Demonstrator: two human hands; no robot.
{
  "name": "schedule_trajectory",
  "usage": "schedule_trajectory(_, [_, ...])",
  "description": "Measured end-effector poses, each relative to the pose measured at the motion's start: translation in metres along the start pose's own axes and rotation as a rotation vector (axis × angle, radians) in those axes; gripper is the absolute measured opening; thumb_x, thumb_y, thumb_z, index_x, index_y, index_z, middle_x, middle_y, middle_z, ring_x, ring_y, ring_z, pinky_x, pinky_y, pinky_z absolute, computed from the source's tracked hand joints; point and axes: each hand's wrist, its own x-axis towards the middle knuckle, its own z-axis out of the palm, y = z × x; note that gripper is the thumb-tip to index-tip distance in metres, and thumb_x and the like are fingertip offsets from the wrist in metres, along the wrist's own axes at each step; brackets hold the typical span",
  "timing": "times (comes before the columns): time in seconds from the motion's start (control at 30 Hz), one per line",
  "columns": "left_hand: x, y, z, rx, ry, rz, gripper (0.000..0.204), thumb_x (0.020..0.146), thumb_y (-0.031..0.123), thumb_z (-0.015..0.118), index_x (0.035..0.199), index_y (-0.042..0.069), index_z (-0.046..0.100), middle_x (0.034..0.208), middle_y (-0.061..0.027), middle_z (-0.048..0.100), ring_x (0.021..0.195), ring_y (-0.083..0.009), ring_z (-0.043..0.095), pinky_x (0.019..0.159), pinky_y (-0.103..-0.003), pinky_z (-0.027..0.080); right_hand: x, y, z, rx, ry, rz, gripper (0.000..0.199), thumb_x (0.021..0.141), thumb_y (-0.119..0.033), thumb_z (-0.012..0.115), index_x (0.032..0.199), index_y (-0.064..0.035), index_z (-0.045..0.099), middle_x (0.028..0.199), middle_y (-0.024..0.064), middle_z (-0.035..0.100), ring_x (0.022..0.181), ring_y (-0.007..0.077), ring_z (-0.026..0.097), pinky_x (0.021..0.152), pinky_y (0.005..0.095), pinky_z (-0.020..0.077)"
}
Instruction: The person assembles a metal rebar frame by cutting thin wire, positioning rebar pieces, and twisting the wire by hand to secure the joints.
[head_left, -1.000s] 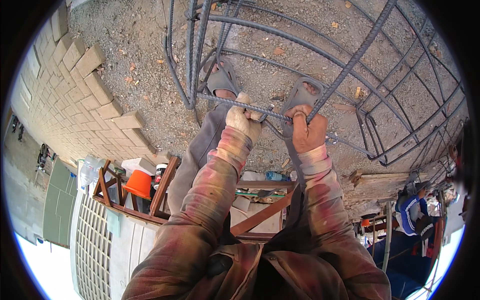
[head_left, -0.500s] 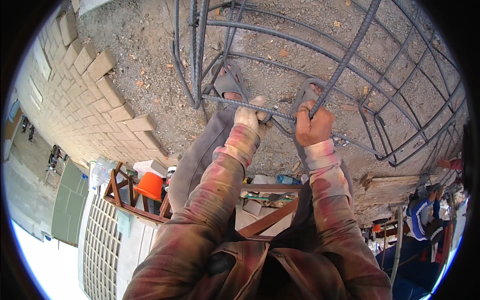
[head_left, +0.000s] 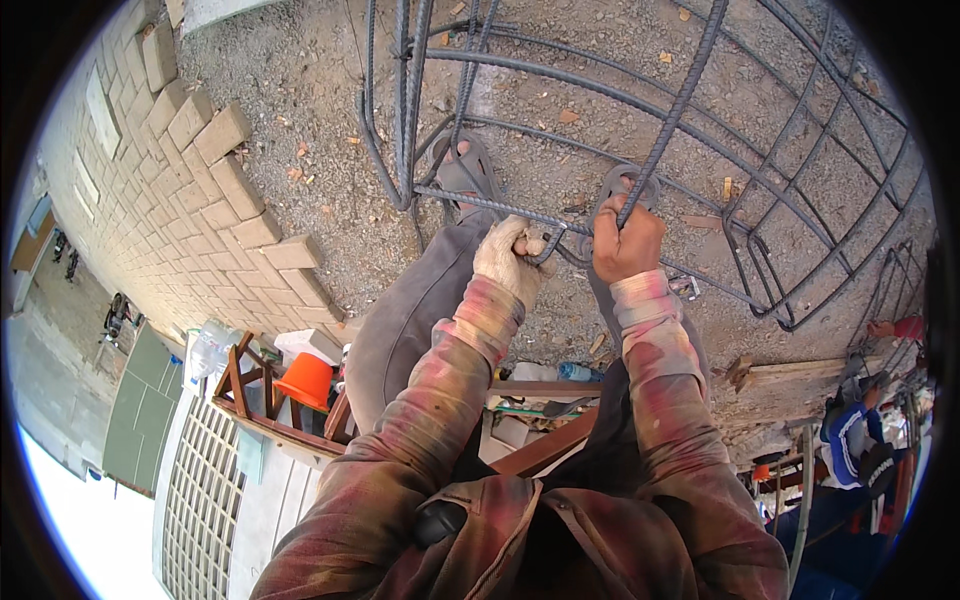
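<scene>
A cage of dark ribbed steel rebar [head_left: 570,74] stands over the gravel in front of me. My left hand [head_left: 503,262], in a pale work glove, is closed around the hooked end of a stirrup [head_left: 487,203], beside its lower corner. Bare-skinned, my right hand [head_left: 627,240] makes a fist around a slanting rebar [head_left: 682,92] that rises up and to the right. The two fists are a short gap apart, above my sandalled feet. Finger tips and the exact contact under the glove are partly hidden.
Paving blocks [head_left: 235,232] are laid or stacked at left. An orange bucket [head_left: 306,381] stands by a brown wooden frame [head_left: 236,375]. More cage bars and a wooden plank [head_left: 800,368] lie at right, where another person [head_left: 850,440] is seen.
My left hand has shifted slightly down along the stirrup hook, and its glove is turned more. The right fist keeps its hold. The whole view has drifted a little.
</scene>
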Motion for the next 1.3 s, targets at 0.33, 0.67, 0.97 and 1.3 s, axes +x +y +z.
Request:
schedule_trajectory(0.33, [0.001, 0.0, -0.034, 0.296, 0.02, 0.095, 0.025, 0.085, 0.036, 0.057, 0.091, 0.011, 0.056, 0.072, -0.0005, 0.054, 0.057, -0.0146, 0.055, 0.043, -0.026, 0.039, -0.023, -0.022, -0.019, 0.081, -0.025, 0.149, 0.014, 0.075, -0.012, 0.057, 0.081, -0.0005, 0.052, 0.068, 0.0149, 0.054, 0.058, 0.0314, 0.054, 0.054, 0.0368, 0.0419])
schedule_trajectory(0.67, [-0.027, 0.064, 0.002, 0.795, -0.181, 0.205, 0.036, 0.088, 0.035, 0.054, 0.104, 0.003, 0.06, 0.093, -0.0089, 0.063, 0.08, -0.0204, 0.061, 0.073, -0.031, 0.048, -0.033, -0.086, 0.041, -0.048, -0.049, 0.035, 0.026, 0.081, -0.015, 0.056, 0.094, 0.0037, 0.043, 0.072, 0.0225, 0.055, 0.068, 0.0439, 0.055, 0.062, 0.0482, 0.0426])
schedule_trajectory(0.97, [-0.071, 0.139, 0.123, 1.406, 0.133, 1.238, 0.042, 0.079, 0.022, 0.063, 0.114, 0.002, 0.052, 0.102, -0.0169, 0.06, 0.089, -0.0268, 0.061, 0.079, -0.036, 0.047, -0.03, -0.093, 0.035, -0.055, -0.236, 0.237, 0.033, 0.081, -0.018, 0.058, 0.096, 0.0062, 0.043, 0.081, 0.027, 0.057, 0.079, 0.0445, 0.057, 0.07, 0.0486, 0.0442])
schedule_trajectory(1.3, [-0.031, 0.159, 0.128, 1.611, 0.126, 1.075, 0.028, 0.089, 0.031, 0.048, 0.099, 0.006, 0.055, 0.084, -0.0221, 0.061, 0.079, -0.0401, 0.06, 0.068, -0.045, 0.048, 0.03, -0.082, 0.066, -0.164, 0.271, 0.2, 0.028, 0.087, -0.031, 0.052, 0.089, -0.0037, 0.047, 0.068, 0.0209, 0.057, 0.067, 0.0442, 0.056, 0.058, 0.0502, 0.0424])
